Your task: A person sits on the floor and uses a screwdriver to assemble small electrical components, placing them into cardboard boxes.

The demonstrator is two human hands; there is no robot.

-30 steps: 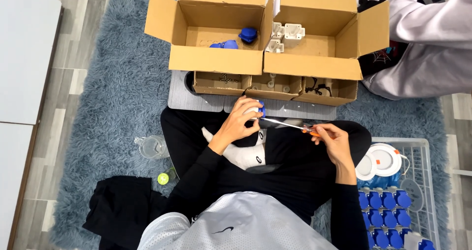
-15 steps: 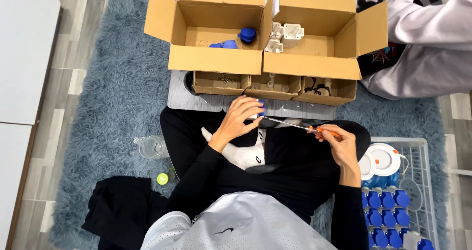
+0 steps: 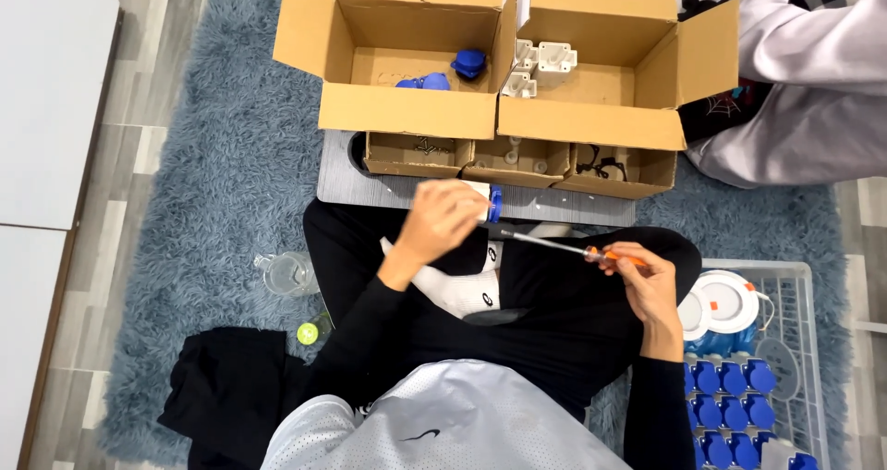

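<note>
Left hand [image 3: 442,219] clenched around a small blue-and-white part [image 3: 494,204], held over the lap just before the grey board [image 3: 388,188]. Right hand [image 3: 647,280] grasps the orange handle of a screwdriver [image 3: 564,244], its tip at the part. Open cardboard boxes [image 3: 416,109] stand beyond; a wire basket [image 3: 813,341] of blue parts sits right.

Your left hand [image 3: 442,219] grips small blue-and-white part [image 3: 493,204] over your lap. Your right hand [image 3: 644,280] holds orange-handled screwdriver [image 3: 565,246], its tip at part. Ahead of you, two open cardboard boxes [image 3: 411,119] on grey board [image 3: 388,185], blue fluffy rug [image 3: 212,193] beneath. White crate [image 3: 806,341] with blue pieces at your right. Another person's grey sleeve [image 3: 813,54] top right.
</note>
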